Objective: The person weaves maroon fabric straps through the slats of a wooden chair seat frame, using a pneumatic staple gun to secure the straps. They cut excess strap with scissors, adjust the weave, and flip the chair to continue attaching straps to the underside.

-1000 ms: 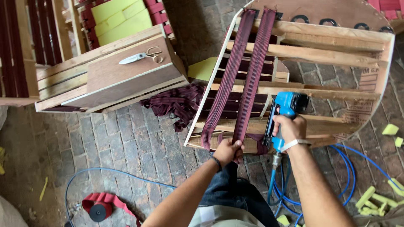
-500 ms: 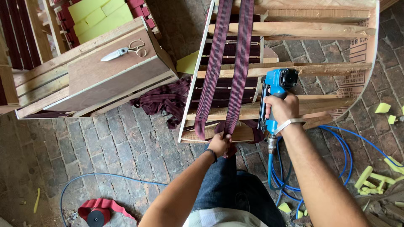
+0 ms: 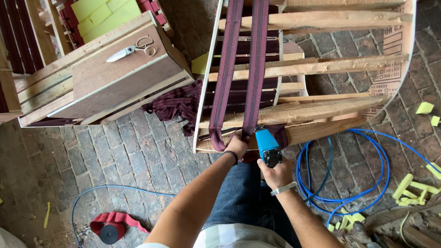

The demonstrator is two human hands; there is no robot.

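On a brick floor [image 3: 115,156], the left hand [image 3: 237,146] pinches maroon elastic webbing [image 3: 255,69] beside the right hand's [image 3: 275,173] gripped blue pneumatic stapler [image 3: 267,146]; a misfire could hit fingers.

Item one: a brown cardboard panel [image 3: 396,64], printed in dark ink, curving down the right edge of the wooden chair frame [image 3: 317,20] (the print faces up toward the camera, partly crossed by the frame's slats). It runs from the upper right corner of the view to the frame's lower rail, tan throughout, with a pale rim. No other packages, labels, signs or screens show.
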